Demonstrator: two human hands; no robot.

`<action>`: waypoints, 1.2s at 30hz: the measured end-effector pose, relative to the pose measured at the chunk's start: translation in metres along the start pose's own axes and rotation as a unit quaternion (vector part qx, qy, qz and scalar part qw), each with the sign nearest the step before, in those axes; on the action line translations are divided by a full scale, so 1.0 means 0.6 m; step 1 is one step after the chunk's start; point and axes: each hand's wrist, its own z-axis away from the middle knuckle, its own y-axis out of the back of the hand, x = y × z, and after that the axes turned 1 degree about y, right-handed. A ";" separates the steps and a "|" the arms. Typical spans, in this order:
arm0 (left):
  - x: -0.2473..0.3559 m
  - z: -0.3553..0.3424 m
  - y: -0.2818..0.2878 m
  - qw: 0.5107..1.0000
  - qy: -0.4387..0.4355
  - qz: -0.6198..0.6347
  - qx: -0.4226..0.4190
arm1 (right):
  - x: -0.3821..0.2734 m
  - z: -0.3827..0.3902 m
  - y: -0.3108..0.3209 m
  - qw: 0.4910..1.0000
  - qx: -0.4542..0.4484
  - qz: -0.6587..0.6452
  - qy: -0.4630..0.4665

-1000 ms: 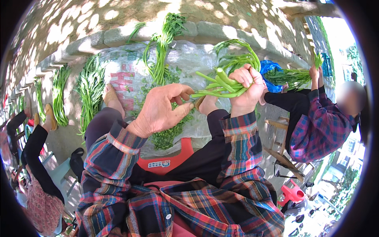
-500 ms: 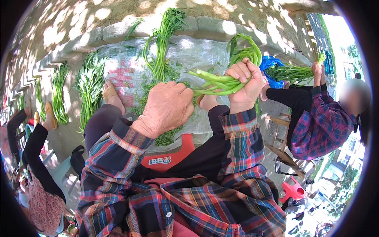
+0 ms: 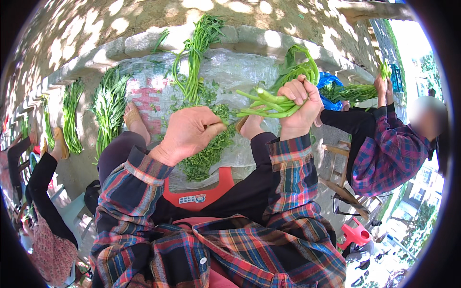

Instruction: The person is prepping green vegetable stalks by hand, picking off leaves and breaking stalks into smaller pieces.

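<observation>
My right hand is wrapped round a bunch of green leafy-vegetable stems. Their cut ends point left, and the leafy part bends over beyond my fist. To the left and apart from the stem ends, my left hand is closed, thumb and forefinger pinched together. Whatever lies in that pinch, if anything, is too small to make out. Below and beyond it, picked green leaves lie heaped on a clear plastic sheet. A long bunch of greens rests across the sheet's far part.
A stone kerb runs behind the sheet. More bundles of greens lie at the left. Between my legs is a red plastic stool. On the right, a seated person holds greens near a blue bag; another person sits at left.
My left hand has drawn away from the stem ends, slightly left and nearer to me, and its fingers now show a pinch. My right hand keeps the stems, whose ends have fanned and tilted slightly.
</observation>
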 end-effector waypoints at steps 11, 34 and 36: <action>0.053 -0.005 0.024 0.983 -0.089 -0.001 0.161 | 0.022 0.003 -0.010 0.993 0.002 0.115 0.027; 0.016 -0.010 0.013 0.961 -0.136 -0.232 0.063 | 0.041 0.004 -0.013 0.968 0.053 0.238 0.051; 0.021 -0.012 0.016 0.959 -0.152 -0.217 0.099 | 0.042 0.005 -0.012 0.978 0.060 0.199 0.030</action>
